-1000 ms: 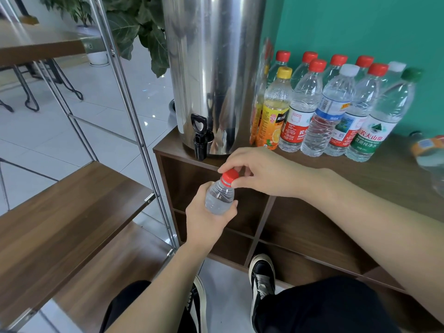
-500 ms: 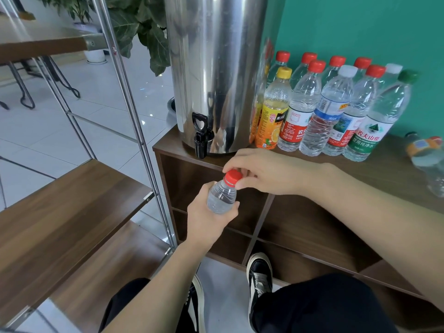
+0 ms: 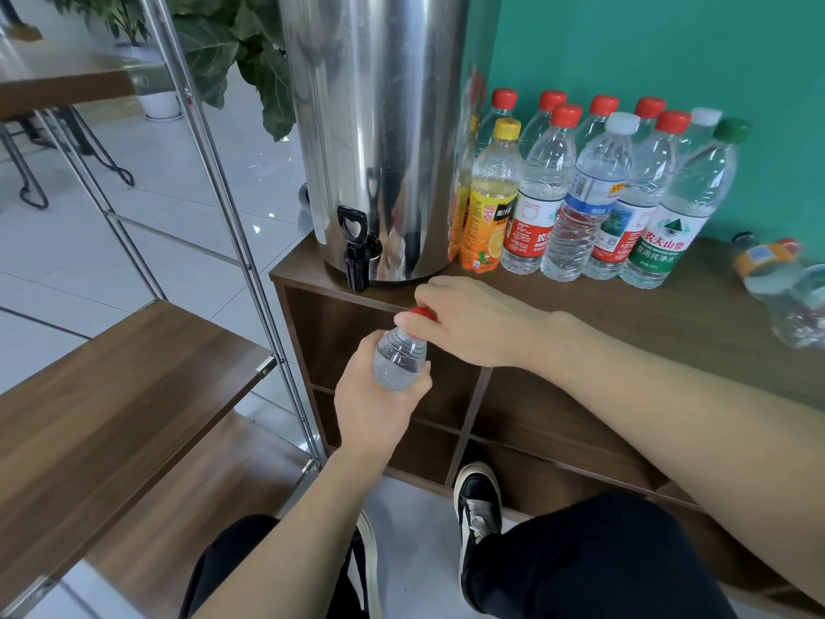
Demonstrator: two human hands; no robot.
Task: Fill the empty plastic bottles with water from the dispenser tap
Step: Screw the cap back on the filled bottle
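Observation:
My left hand grips a clear plastic bottle by its body, held in front of the cabinet below the tap. My right hand covers and pinches the bottle's red cap. The steel water dispenser stands on the brown cabinet top, its black tap hanging over the front edge just above and left of the bottle. A row of several capped bottles stands right of the dispenser against the green wall.
Bottles lie on their sides at the cabinet's far right. A metal-framed wooden shelf stands to the left, its post close to the cabinet. A potted plant is behind. My feet are on the tiled floor.
My right hand has turned over the cap, so more of the red cap is now hidden under the fingers. The bottle stays in the same place in my left hand.

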